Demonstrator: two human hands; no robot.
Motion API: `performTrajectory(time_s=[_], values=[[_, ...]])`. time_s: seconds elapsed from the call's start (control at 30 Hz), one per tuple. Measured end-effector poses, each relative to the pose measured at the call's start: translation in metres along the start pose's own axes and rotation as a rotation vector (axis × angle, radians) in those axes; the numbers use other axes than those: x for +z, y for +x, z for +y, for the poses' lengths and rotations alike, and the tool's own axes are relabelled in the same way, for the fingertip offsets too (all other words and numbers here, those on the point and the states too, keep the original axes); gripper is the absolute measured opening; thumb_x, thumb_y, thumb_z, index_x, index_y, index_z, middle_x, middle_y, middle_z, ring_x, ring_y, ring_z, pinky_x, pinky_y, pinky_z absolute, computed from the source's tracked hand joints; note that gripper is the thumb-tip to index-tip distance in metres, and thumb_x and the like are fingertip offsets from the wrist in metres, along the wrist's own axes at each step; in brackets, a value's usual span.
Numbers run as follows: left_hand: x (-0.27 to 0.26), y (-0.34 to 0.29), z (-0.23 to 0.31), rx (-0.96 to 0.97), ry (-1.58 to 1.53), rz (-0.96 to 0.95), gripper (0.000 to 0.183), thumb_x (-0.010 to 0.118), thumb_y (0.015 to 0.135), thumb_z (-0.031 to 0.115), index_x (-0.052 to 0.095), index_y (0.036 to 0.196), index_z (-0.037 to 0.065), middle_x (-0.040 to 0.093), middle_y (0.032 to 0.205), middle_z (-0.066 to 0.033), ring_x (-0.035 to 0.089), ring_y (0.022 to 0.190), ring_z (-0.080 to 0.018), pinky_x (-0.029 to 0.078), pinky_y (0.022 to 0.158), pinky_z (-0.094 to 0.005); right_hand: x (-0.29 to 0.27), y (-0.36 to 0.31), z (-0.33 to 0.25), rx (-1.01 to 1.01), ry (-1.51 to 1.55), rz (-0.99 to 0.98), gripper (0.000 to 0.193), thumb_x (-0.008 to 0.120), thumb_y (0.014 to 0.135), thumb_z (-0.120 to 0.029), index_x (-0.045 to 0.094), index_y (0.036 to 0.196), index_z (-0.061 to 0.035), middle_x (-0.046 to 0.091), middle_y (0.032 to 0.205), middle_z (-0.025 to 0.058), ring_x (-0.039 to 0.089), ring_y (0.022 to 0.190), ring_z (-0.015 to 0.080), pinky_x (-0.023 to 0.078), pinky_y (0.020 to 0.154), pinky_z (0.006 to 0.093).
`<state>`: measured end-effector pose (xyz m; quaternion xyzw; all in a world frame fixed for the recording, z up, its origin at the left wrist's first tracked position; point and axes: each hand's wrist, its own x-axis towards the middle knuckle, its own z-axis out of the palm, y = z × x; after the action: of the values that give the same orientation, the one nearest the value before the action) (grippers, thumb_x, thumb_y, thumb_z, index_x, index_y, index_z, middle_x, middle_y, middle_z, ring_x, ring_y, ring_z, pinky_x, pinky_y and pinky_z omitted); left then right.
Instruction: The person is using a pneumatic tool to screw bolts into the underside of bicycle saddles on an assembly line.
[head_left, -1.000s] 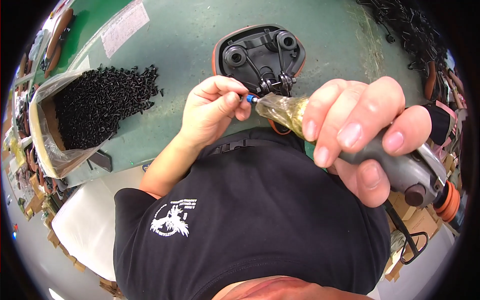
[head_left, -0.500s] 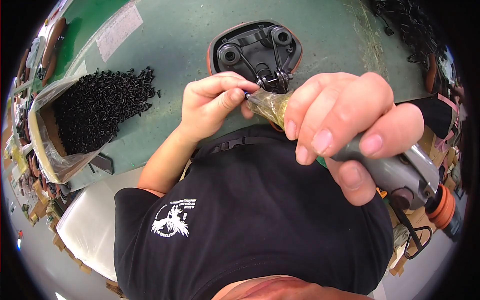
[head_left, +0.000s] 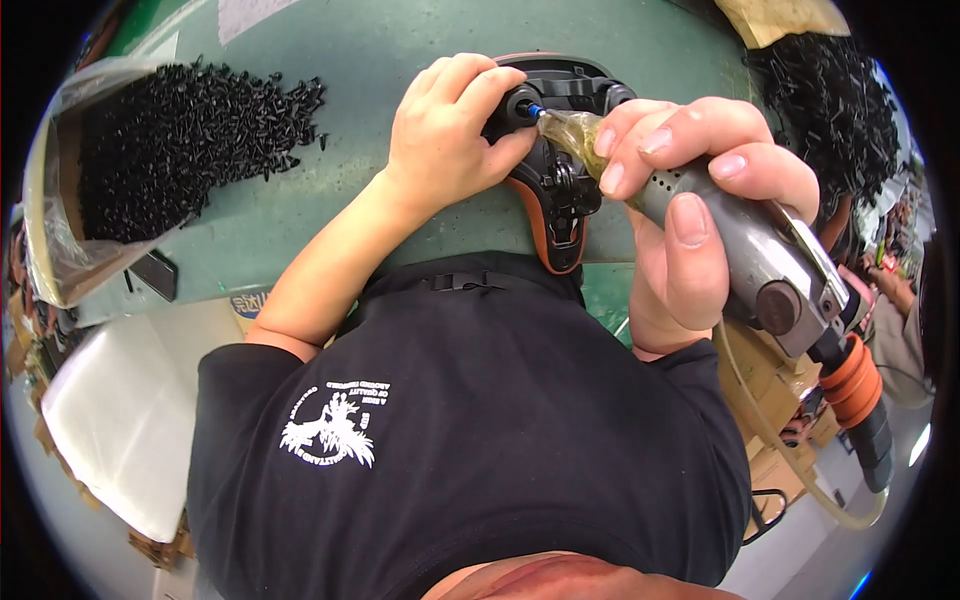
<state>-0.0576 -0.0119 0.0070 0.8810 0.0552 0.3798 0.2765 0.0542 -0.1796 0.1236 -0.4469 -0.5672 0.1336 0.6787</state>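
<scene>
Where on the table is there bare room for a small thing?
Bare table lies between the screws and left hand, and between the saddle and black pile. Crowded: the saddle, with left hand, right hand and driver there.

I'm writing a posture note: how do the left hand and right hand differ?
The left hand grips a round part of the upturned saddle; the right hand is wrapped around the grey power tool. The left hand shows its back; the right hand shows its nails. Both are bare and near the blue piece at the tool's tip.
</scene>
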Motion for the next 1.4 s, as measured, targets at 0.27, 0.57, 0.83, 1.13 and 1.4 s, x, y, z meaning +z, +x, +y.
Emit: performTrajectory(time_s=[0.27, 0.57, 0.83, 1.13, 1.4], values=[[-0.002, -0.008, -0.005, -0.112, -0.185, 0.066, 0.047, 0.086, 0.067, 0.010, 0.072, 0.111, 0.009, 0.069, 0.101, -0.0093, 0.068, 0.093, -0.0319, 0.058, 0.082, -0.0423, 0.021, 0.007, 0.010, 0.064, -0.109, -0.004, 0.034, 0.060, 0.096, -0.005, 0.049, 0.127, -0.0102, 0.061, 0.108, 0.0205, 0.067, 0.077, 0.0257, 0.058, 0.080, 0.0515], [0.005, -0.021, -0.018, -0.153, -0.313, 0.132, 0.047, 0.089, 0.065, 0.011, 0.075, 0.110, 0.011, 0.067, 0.098, -0.0070, 0.068, 0.094, -0.0309, 0.057, 0.088, -0.0421, 0.035, 0.006, 0.026, 0.077, -0.164, -0.038, 0.035, 0.060, 0.096, -0.004, 0.048, 0.128, -0.0089, 0.061, 0.107, 0.0202, 0.067, 0.075, 0.0269, 0.058, 0.080, 0.0519], [0.012, -0.025, -0.020, -0.176, -0.348, 0.196, 0.050, 0.088, 0.066, 0.009, 0.074, 0.114, 0.009, 0.069, 0.105, -0.0088, 0.068, 0.101, -0.0313, 0.057, 0.092, -0.0421, 0.041, -0.002, 0.027, 0.001, -0.242, -0.109, 0.034, 0.061, 0.095, -0.009, 0.047, 0.125, -0.0102, 0.058, 0.105, 0.0186, 0.065, 0.069, 0.0262, 0.058, 0.071, 0.0497], [0.021, -0.032, -0.030, -0.227, -0.497, 0.145, 0.040, 0.088, 0.069, 0.007, 0.074, 0.106, 0.003, 0.071, 0.124, -0.0100, 0.064, 0.128, -0.0345, 0.052, 0.109, -0.0458, 0.040, -0.003, 0.035, -0.014, -0.219, -0.063, 0.032, 0.057, 0.096, -0.008, 0.047, 0.127, -0.0092, 0.059, 0.106, 0.0193, 0.063, 0.068, 0.0246, 0.058, 0.072, 0.0490], [0.020, -0.031, -0.035, -0.255, -0.623, 0.102, 0.041, 0.092, 0.068, 0.010, 0.074, 0.105, 0.002, 0.069, 0.129, -0.0126, 0.067, 0.125, -0.0328, 0.057, 0.103, -0.0418, 0.043, 0.019, 0.043, 0.208, -0.143, -0.061, 0.028, 0.065, 0.093, 0.006, 0.047, 0.112, -0.0056, 0.069, 0.100, 0.0211, 0.071, 0.081, 0.0277, 0.062, 0.081, 0.0444]])
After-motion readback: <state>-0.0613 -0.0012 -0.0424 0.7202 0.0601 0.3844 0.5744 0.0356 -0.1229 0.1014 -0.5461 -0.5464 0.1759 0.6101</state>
